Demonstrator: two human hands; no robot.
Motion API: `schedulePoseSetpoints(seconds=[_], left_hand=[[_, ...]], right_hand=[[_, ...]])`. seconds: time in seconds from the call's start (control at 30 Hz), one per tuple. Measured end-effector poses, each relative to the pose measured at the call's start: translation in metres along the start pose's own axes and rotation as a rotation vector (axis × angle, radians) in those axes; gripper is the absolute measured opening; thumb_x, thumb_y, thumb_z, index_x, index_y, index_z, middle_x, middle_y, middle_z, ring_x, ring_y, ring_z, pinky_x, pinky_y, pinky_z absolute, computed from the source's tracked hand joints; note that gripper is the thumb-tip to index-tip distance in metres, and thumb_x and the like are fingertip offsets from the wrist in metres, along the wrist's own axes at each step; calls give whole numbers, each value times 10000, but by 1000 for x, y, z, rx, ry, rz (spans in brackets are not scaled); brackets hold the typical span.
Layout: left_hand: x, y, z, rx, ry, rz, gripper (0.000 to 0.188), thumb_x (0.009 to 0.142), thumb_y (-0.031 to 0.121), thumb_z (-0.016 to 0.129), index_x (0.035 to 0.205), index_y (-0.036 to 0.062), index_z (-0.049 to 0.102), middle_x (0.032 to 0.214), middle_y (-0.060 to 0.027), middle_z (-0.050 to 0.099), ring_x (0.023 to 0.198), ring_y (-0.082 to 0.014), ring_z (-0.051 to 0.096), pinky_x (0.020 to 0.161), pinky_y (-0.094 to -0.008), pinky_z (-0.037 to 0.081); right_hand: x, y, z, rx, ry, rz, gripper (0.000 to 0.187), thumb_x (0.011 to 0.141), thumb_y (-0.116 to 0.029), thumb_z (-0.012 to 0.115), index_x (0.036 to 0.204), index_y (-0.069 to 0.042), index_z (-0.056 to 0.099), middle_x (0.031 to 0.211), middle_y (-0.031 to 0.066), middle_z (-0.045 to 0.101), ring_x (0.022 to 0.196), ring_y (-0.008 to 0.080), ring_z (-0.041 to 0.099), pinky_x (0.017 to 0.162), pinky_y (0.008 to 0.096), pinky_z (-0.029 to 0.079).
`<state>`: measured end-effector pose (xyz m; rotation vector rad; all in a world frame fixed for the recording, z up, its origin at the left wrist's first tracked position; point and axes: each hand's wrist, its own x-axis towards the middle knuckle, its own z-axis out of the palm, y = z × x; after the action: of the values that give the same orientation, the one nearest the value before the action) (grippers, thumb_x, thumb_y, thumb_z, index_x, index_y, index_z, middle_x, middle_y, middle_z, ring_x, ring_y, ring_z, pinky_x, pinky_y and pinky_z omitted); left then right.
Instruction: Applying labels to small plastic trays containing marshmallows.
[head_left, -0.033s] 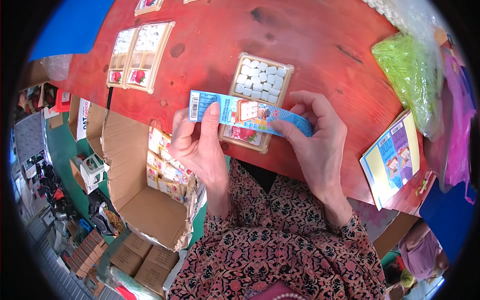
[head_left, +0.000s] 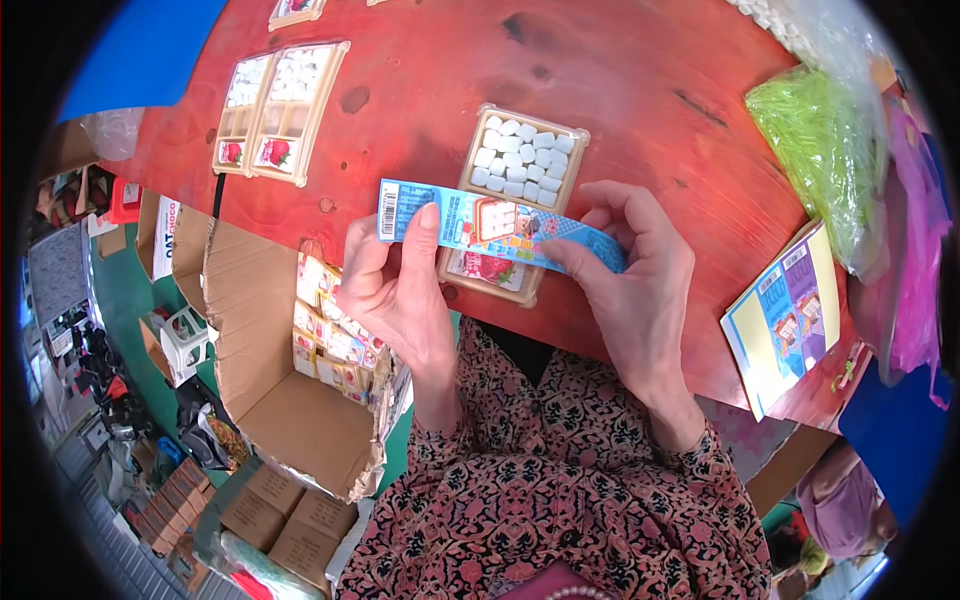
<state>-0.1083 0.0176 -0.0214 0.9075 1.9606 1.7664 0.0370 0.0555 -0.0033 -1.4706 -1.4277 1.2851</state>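
Blue paper label (head_left: 490, 225) stretched between both hands, left hand (head_left: 395, 290) and right hand (head_left: 635, 290) pinching its ends.

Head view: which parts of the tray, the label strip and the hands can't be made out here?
- Tray of white candies: its near part is covered by the blue label strip.
- Label strip: its right end is wrapped in the right hand.
- Left hand: fingertips behind the strip, except the thumb.
- Open cardboard box: contents too small to tell.
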Motion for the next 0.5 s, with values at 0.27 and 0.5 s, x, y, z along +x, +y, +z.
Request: schedulePoseSetpoints(seconds=[0.27, 0.5], left_hand=[[7, -7, 0, 256, -21, 45, 52, 769, 21, 714, 801, -12, 690, 741, -56, 602, 653, -107, 528, 580, -267, 405], [10, -2, 4, 399, -89, 115, 88, 759, 28, 711, 781, -46, 668, 721, -108, 580, 628, -172, 529, 569, -306, 402]], right_hand=[[6, 1, 2, -52, -39, 25, 260, 758, 26, 702, 971, 20, 553, 753, 0, 548, 700, 42, 526, 614, 187, 445], [9, 2, 3, -119, -22, -8, 227, 764, -11, 714, 912, 21, 544, 764, 15, 572, 705, 48, 551, 611, 196, 462]])
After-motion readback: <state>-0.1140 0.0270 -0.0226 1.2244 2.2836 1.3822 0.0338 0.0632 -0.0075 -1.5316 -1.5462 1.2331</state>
